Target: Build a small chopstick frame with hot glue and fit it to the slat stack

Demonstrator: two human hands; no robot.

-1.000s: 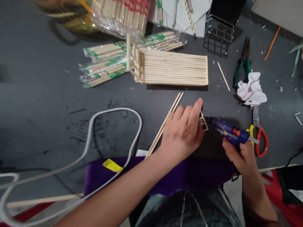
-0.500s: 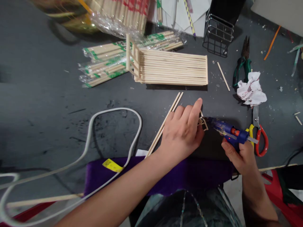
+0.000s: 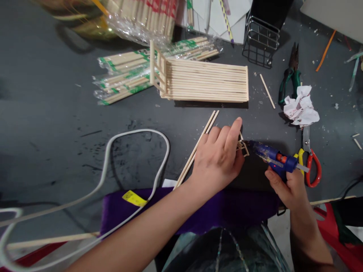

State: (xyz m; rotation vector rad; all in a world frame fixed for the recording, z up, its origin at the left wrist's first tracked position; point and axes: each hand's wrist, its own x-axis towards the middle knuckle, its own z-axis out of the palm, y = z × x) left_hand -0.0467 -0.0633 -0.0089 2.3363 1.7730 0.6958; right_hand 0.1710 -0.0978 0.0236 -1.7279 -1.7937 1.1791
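Observation:
My left hand (image 3: 217,155) is closed on a small frame of wooden sticks (image 3: 245,148), most of it hidden by the fingers. Gripped by its handle, a blue hot glue gun (image 3: 269,155) is in my right hand (image 3: 289,187), its nozzle up against the small frame. A red light glows on the gun and a glue stick juts from its back. Two long chopsticks (image 3: 195,151) lie beside my left hand. Farther off rests a bed-like piece built from chopsticks (image 3: 207,81), with a raised rail at its left end.
Wrapped chopsticks (image 3: 124,81) lie behind that piece. To the right are pliers (image 3: 292,75), crumpled paper (image 3: 302,107), scissors (image 3: 313,168) and a short stick (image 3: 267,91). A white cable (image 3: 136,131) loops on the left, crossing a purple cloth (image 3: 119,211). A wire stand (image 3: 262,41) is at the back.

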